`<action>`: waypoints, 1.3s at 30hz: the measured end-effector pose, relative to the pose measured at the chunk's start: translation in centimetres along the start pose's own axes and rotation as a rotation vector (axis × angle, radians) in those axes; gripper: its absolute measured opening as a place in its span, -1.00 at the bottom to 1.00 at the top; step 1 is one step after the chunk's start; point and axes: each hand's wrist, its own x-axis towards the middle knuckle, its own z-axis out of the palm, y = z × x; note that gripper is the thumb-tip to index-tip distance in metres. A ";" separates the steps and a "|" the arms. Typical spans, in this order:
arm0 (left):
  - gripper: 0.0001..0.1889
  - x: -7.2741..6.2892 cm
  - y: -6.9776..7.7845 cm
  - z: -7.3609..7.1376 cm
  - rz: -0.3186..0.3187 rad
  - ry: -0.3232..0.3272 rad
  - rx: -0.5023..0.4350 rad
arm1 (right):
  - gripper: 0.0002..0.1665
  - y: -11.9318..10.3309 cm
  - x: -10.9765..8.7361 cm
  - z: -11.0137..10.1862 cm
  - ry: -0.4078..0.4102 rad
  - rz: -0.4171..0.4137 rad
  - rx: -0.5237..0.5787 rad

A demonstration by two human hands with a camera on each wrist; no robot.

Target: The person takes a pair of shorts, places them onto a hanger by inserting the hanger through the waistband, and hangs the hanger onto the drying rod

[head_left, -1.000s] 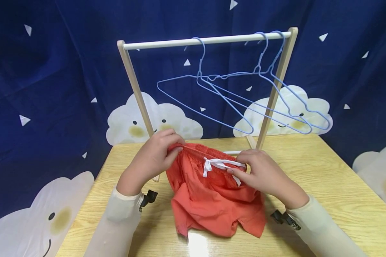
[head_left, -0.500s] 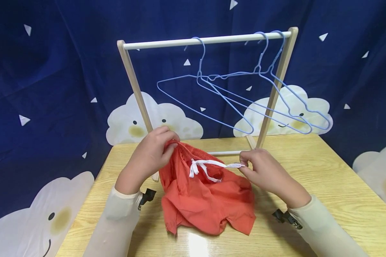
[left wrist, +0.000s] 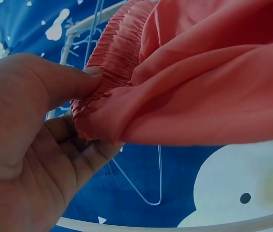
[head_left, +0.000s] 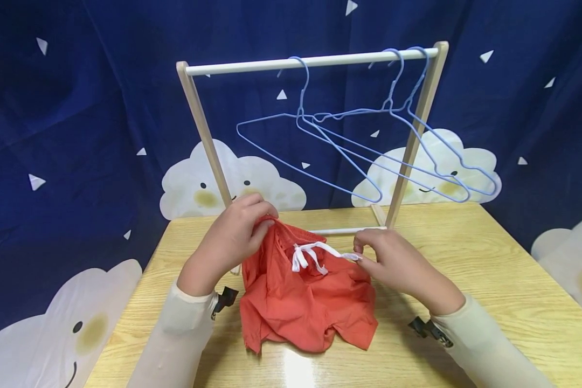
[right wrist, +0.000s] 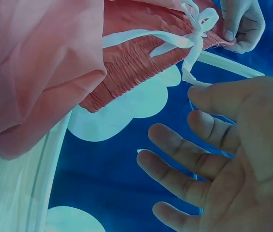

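Note:
Red-orange shorts [head_left: 315,307] with a gathered elastic waistband droop over the table below my hands. My left hand [head_left: 235,234] pinches one end of the waistband [left wrist: 117,48] between thumb and fingers. A white drawstring [head_left: 303,256], tied in a bow, lies at the front of the waist. One tail of it reaches the thumb tip of my right hand [head_left: 393,264]. In the right wrist view that hand's fingers [right wrist: 175,142] are spread and relaxed, apart from the thumb. The waistband's right end is unheld and sags.
Behind the shorts stands a clothes rack [head_left: 252,66] with wooden posts and a white rail. Several blue wire hangers [head_left: 339,145] hang from it. The wooden table [head_left: 465,258] lies under everything, with a dark blue curtain [head_left: 77,108] behind.
My right hand has left the waistband and drawn the drawstring tail out to the right; its fingers have since loosened. The right side of the shorts has dropped and shifted left.

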 end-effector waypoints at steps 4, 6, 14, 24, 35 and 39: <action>-0.86 0.0 0.4 0.0 0.028 0.001 -0.004 | -0.81 -0.1 0.0 0.3 -0.017 0.014 -0.005; -0.86 0.1 0.6 0.0 0.039 0.000 -0.009 | -0.73 -0.1 0.0 0.5 -0.023 0.014 -0.004; -0.86 0.1 1.6 0.3 0.083 -0.021 -0.025 | -0.26 -0.5 -0.1 1.7 -0.084 -0.005 0.015; -0.87 0.2 3.1 0.3 0.206 -0.031 -0.091 | -0.12 -0.9 -0.2 2.3 -0.132 -0.027 0.070; -0.86 0.0 4.5 -0.3 0.272 -0.002 -0.189 | -0.52 -0.9 -0.2 2.9 -0.145 -0.027 0.059; -0.87 0.0 4.8 -0.4 0.289 0.022 -0.208 | -0.55 -0.8 -0.2 3.3 -0.158 -0.061 0.052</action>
